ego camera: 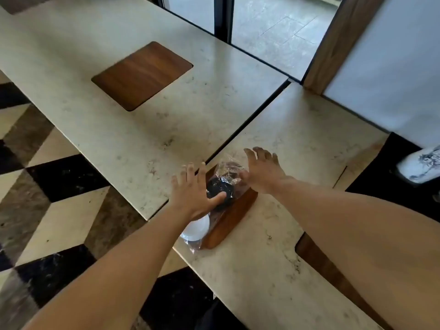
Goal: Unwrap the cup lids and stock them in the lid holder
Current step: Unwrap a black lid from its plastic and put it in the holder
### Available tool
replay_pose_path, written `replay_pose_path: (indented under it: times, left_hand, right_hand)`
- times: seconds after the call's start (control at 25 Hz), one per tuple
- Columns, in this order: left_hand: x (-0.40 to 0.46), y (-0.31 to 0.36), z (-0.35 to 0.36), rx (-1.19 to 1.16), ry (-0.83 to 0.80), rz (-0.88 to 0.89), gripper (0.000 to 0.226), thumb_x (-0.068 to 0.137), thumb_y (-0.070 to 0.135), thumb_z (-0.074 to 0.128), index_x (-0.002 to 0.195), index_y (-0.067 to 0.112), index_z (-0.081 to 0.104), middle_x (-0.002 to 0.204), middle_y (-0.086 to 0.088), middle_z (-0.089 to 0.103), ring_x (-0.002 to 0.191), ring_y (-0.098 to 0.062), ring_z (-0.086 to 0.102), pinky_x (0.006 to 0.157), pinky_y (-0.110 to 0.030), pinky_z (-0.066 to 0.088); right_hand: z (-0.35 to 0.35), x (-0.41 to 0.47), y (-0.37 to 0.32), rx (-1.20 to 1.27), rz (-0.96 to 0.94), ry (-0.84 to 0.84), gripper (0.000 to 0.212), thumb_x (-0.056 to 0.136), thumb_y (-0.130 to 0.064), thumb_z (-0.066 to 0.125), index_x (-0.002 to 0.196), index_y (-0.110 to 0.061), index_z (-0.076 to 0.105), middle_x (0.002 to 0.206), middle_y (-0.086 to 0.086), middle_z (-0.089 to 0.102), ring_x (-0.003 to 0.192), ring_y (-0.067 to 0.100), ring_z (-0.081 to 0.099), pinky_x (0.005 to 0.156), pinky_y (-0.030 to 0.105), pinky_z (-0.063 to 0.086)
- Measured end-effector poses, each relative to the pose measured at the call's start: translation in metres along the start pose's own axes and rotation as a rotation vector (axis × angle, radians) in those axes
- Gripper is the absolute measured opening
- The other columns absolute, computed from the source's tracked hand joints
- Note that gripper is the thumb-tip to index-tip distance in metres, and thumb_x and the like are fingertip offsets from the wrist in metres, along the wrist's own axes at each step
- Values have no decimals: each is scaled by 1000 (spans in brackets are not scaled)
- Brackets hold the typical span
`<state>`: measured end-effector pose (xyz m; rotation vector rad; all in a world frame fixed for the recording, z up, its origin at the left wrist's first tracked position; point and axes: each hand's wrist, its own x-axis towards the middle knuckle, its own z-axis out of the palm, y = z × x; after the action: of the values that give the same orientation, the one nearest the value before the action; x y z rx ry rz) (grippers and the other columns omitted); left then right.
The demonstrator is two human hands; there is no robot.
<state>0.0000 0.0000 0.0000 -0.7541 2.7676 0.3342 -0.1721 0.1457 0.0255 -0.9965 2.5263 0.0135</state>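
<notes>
A clear plastic sleeve [227, 171] lies along a wooden inlay [234, 216] at the near table's left edge. Inside it I see dark cup lids [220, 186] in the middle and white lids [196, 228] at the near end. My left hand [192, 189] hovers over the sleeve's left side, fingers spread and straight, its thumb touching the dark lids. On the sleeve's far right side is my right hand [263, 169], fingers spread, with the thumb against the crinkled plastic. No lid holder is in view.
Two pale stone tables meet at a dark gap [240, 132]. The far table has a wooden inlay [142, 75]. Another wooden recess [333, 272] sits under my right forearm. A person's white shoe [421, 165] stands at the right. Checkered floor lies to the left.
</notes>
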Motion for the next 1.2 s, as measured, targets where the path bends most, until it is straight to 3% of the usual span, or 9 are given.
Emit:
replay_pose_path:
  times: [0.12, 0.32, 0.52, 0.72, 0.92, 1.12, 1.2]
  left_hand:
    - [-2, 10, 17, 27, 19, 2, 123, 69, 98, 19, 158, 14, 8, 159, -23, 29, 142, -41, 33, 114, -58, 31]
    - [-3, 7, 41, 45, -19, 2, 132, 65, 96, 35, 158, 11, -5, 157, -23, 32, 142, -40, 35, 114, -54, 36]
    - [-4, 8, 47, 82, 26, 66, 125, 73, 79, 52, 158, 2, 2, 148, -20, 41, 134, -36, 41, 108, -48, 41]
    - [-1, 7, 46, 33, -9, 108, 121, 76, 68, 62, 158, 2, 4, 143, -19, 43, 131, -34, 44, 107, -46, 44]
    - [-4, 7, 36, -45, -50, 189, 123, 75, 61, 73, 159, 3, 4, 144, -16, 43, 129, -30, 44, 108, -42, 44]
    - [-15, 15, 23, -59, -58, 298, 124, 73, 53, 82, 159, 7, 6, 142, -16, 42, 125, -31, 45, 105, -44, 47]
    - [-22, 21, 20, -44, -63, 346, 125, 72, 52, 84, 159, 7, 8, 142, -17, 42, 124, -31, 46, 104, -44, 48]
  right_hand:
    - [9, 11, 6, 86, 57, -50, 53, 105, -29, 44, 154, -11, 35, 151, 20, 35, 138, 41, 35, 113, 49, 36]
    - [23, 30, 7, 186, 74, -128, 45, 107, -14, 34, 150, 0, 38, 151, 22, 42, 136, 39, 42, 111, 42, 37]
    - [38, 42, 14, 279, 160, -75, 40, 106, -26, 42, 140, -7, 53, 140, 20, 52, 129, 37, 49, 106, 42, 43]
    - [41, 37, 19, 448, 190, -3, 21, 104, -24, 51, 114, -11, 65, 118, 11, 68, 101, 26, 59, 83, 34, 46]
    - [34, 14, 23, 519, 227, 28, 8, 103, -21, 54, 97, -18, 59, 106, 7, 66, 93, 23, 59, 77, 32, 47]
    - [34, -32, 35, 640, 306, 69, 11, 101, -19, 56, 94, -13, 63, 100, 7, 67, 92, 26, 65, 78, 36, 53]
    - [39, -53, 40, 683, 336, 109, 18, 100, -18, 56, 84, -15, 61, 99, 11, 70, 90, 27, 66, 81, 39, 56]
